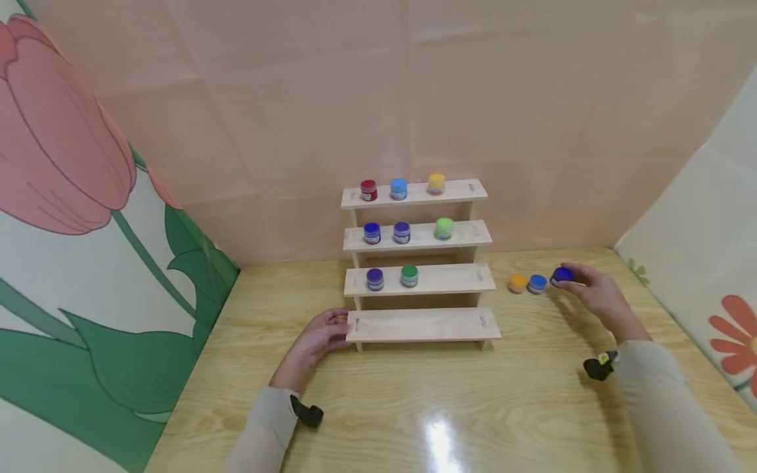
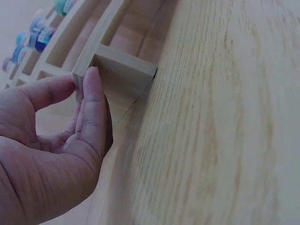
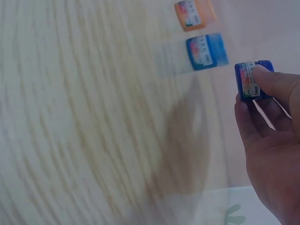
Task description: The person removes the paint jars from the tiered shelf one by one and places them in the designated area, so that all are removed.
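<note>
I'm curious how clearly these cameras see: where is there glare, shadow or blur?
Head view: white glare on the table low in the picture, a shadow below the right hand; left wrist view: the jars at upper left look soft; right wrist view: pale, hazy wood with a brown shadow across it.

Dark blue jar: its label is partly covered by the right hand; if its base touches the table, I cannot tell.
Right hand: cut by the right edge of the right wrist view.
Left hand: cut by the left edge of its wrist view; its farther fingers are mostly hidden.
Wooden rack: the boards hide part of its supports.
Rack jars: blurred there; in the head view, their print is too small for reading.
Orange jar: cut by the top edge.
Sleeves: both cut by the bottom edge.
Pink tulip: cut by the left edge.
</note>
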### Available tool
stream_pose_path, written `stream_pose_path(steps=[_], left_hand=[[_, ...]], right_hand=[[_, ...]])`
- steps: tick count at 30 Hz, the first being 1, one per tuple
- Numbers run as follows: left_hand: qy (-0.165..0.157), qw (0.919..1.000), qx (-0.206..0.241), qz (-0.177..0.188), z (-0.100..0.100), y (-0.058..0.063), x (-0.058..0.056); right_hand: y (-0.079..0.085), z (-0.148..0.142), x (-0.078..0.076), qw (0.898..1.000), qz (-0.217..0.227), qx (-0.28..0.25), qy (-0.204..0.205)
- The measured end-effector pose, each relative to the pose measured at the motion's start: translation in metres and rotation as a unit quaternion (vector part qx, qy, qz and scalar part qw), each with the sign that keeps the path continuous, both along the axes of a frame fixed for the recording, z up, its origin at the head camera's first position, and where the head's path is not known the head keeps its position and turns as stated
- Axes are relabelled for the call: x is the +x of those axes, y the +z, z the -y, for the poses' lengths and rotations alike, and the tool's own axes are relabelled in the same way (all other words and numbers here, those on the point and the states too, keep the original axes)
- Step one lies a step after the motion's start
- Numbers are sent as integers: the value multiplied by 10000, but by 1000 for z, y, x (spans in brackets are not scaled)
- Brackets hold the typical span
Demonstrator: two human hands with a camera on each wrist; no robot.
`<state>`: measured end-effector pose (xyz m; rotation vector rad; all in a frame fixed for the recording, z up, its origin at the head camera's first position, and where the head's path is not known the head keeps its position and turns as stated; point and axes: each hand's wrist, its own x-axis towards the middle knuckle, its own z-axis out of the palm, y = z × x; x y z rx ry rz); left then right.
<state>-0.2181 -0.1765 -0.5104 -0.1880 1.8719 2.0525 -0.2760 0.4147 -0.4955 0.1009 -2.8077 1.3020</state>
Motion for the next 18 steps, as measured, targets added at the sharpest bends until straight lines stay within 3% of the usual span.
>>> stream_pose_path(steps=[5,13,18], left_hand=[[-25,10000,-5,57,0,0,-1],[-71,10000,19,64,0,1,0],[-53,9999,66,66,2,3,-1]], right_hand=[[-9,-4,-6,10000,-19,61,-32],[-19,-9,-15,9992,381,14,-85],[-20,-10,-21,9995,273,104,-104]])
